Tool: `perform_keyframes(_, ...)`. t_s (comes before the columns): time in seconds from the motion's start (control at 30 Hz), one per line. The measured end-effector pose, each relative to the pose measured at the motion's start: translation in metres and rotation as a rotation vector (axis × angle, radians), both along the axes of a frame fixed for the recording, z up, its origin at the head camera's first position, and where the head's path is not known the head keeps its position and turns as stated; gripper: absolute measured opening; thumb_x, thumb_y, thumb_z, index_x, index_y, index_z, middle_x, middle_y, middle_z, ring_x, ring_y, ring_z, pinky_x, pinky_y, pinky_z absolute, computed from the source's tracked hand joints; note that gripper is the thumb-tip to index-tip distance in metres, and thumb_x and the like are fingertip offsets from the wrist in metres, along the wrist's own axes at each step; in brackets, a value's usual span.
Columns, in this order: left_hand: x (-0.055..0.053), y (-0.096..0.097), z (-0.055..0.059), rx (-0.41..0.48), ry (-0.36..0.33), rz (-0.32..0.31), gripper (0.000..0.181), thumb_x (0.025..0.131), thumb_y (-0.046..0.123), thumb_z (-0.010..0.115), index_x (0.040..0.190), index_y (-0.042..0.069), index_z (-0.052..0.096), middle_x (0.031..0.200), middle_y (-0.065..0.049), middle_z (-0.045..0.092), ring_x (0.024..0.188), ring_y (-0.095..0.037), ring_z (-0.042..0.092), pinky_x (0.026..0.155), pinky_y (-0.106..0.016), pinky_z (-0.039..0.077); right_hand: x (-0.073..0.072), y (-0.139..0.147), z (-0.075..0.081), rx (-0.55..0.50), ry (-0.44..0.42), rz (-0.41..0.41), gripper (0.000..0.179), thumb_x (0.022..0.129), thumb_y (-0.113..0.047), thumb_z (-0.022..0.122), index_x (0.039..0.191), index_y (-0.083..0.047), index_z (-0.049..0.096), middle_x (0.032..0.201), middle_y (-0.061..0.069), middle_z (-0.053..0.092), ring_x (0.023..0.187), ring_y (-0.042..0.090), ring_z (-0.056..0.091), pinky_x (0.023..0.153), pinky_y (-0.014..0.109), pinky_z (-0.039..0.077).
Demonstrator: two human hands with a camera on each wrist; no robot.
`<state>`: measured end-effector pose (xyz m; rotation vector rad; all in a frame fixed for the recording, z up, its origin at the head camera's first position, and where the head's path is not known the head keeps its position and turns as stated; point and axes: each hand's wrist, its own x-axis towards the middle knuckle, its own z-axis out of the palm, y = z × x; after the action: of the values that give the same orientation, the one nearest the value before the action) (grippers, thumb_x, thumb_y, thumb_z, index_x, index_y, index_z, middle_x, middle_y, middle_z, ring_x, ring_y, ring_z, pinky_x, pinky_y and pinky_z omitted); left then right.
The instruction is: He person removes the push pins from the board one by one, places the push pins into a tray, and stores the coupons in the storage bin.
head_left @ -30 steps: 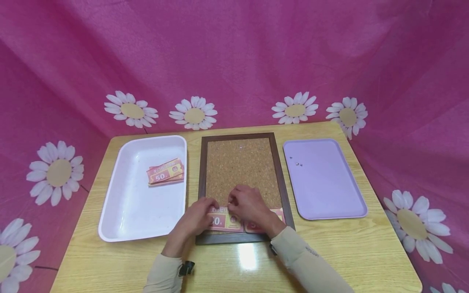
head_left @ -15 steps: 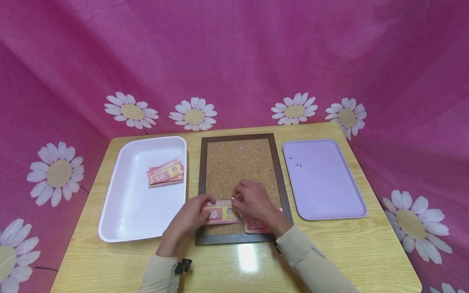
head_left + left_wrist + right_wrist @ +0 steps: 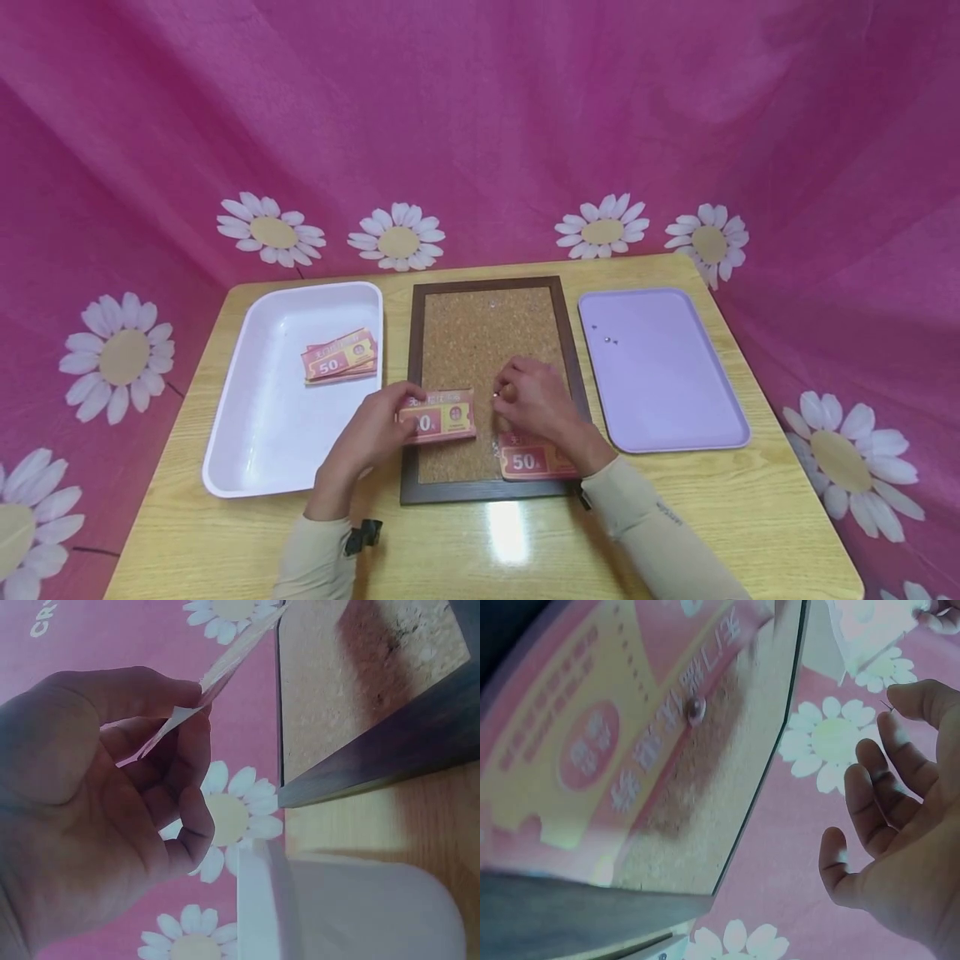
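Observation:
My left hand (image 3: 371, 429) pinches the left end of a red and yellow coupon (image 3: 442, 417), raised over the lower left of the framed corkboard (image 3: 461, 342). In the left wrist view that coupon (image 3: 236, 656) shows edge-on between thumb and fingers. Above the board's right half, my right hand (image 3: 536, 398) pinches a thumbtack (image 3: 887, 706) between thumb and forefinger, its thin pin poking out. Another coupon (image 3: 525, 461) lies at the board's lower right corner, partly covered by my right wrist. A round-headed thumbtack (image 3: 696, 711) sits at that coupon's upper edge.
A white plastic basin (image 3: 262, 425) to the left holds a small pile of coupons (image 3: 337, 357). On the right, a purple tray (image 3: 671, 375) carries several small thumbtacks (image 3: 607, 340). Everything stands on a wooden table (image 3: 435, 550) before a pink flowered curtain (image 3: 480, 125).
The left hand has lifted its coupon from beside the other one and drawn it left and up the board. My right hand, with the thumbtack, has shifted right and slightly away.

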<state>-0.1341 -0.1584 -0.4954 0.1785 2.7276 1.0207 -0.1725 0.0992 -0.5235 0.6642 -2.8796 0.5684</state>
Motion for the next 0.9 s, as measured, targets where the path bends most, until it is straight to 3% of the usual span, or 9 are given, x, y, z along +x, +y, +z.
perform_keyframes(0.2, -0.001, -0.004, 0.004, -0.012, 0.016, -0.004, 0.034, 0.083, 0.008, 0.067, 0.115, 0.016, 0.063, 0.119, -0.009, 0.064, 0.099, -0.022, 0.056, 0.092, -0.043, 0.046, -0.004, 0.009, 0.000, 0.004, -0.004, -0.008, 0.010, 0.077, -0.031, 0.070, 0.083, -0.022, 0.070, 0.093, -0.007, 0.064, 0.091, 0.017, 0.062, 0.087, 0.044, 0.046)
perform_keyframes(0.4, -0.005, -0.012, 0.009, -0.033, 0.047, 0.009, 0.035, 0.084, 0.010, 0.066, 0.118, 0.014, 0.062, 0.118, -0.010, 0.064, 0.087, -0.021, 0.056, 0.077, -0.038, 0.047, -0.005, 0.018, 0.001, 0.035, 0.008, -0.029, 0.012, 0.077, -0.033, 0.070, 0.084, -0.023, 0.071, 0.093, -0.007, 0.065, 0.090, 0.018, 0.063, 0.083, 0.045, 0.046)
perform_keyframes(0.63, -0.010, -0.023, 0.014, -0.052, 0.132, 0.009, 0.032, 0.083, 0.007, 0.066, 0.115, 0.010, 0.063, 0.115, -0.012, 0.065, 0.083, -0.022, 0.053, 0.075, -0.036, 0.043, -0.009, 0.028, -0.003, 0.034, 0.043, -0.037, 0.012, 0.077, -0.032, 0.069, 0.082, -0.022, 0.072, 0.092, -0.006, 0.066, 0.090, 0.018, 0.063, 0.079, 0.044, 0.047)
perform_keyframes(0.8, -0.011, -0.028, 0.017, -0.051, 0.107, 0.027, 0.032, 0.084, 0.009, 0.066, 0.116, 0.011, 0.062, 0.117, -0.011, 0.063, 0.085, -0.022, 0.052, 0.073, -0.033, 0.040, -0.012, 0.035, -0.003, 0.036, 0.060, -0.043, 0.012, 0.076, -0.032, 0.069, 0.082, -0.021, 0.072, 0.092, -0.004, 0.067, 0.090, 0.020, 0.063, 0.078, 0.045, 0.047)
perform_keyframes(0.9, -0.012, -0.030, 0.017, -0.041, 0.085, 0.033, 0.032, 0.085, 0.010, 0.065, 0.117, 0.011, 0.062, 0.112, -0.011, 0.062, 0.080, -0.021, 0.051, 0.067, -0.032, 0.039, -0.014, 0.039, -0.003, 0.044, 0.023, -0.067, 0.013, 0.077, -0.033, 0.069, 0.083, -0.021, 0.072, 0.094, -0.004, 0.066, 0.092, 0.020, 0.061, 0.078, 0.045, 0.045)
